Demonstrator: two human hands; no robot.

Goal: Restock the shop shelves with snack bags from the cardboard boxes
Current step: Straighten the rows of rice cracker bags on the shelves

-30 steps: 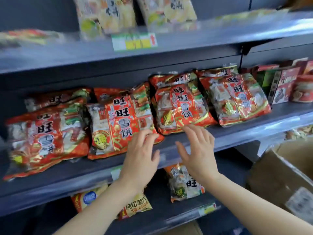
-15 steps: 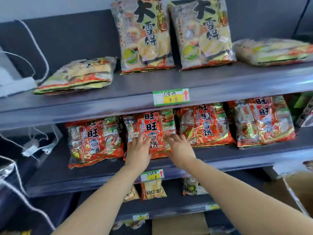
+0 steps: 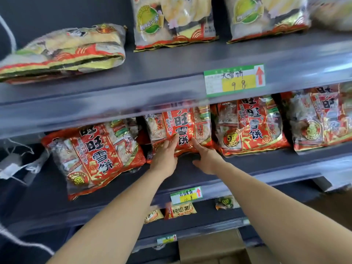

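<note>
On the middle grey shelf [image 3: 247,168] stands a row of red snack bags. My left hand [image 3: 165,157] and my right hand [image 3: 205,159] both press against the lower front of the second red bag [image 3: 181,128], which stands upright and pushed back. The fingers lie flat on it, and whether they grip it is hard to tell. Another red bag [image 3: 95,159] leans forward to its left. Two more red bags [image 3: 249,126] [image 3: 322,121] stand to the right.
The upper shelf [image 3: 171,77] holds yellow snack bags, one lying flat [image 3: 64,52] and two upright [image 3: 171,21]. Price tags [image 3: 234,80] [image 3: 185,195] hang on the shelf edges. Small bags [image 3: 180,210] sit on the lower shelf. A cardboard box [image 3: 211,248] is below. White cables [image 3: 15,164] hang left.
My hands reached deeper onto the middle shelf and pushed the second red bag back and upright. The camera view moved closer and tilted up.
</note>
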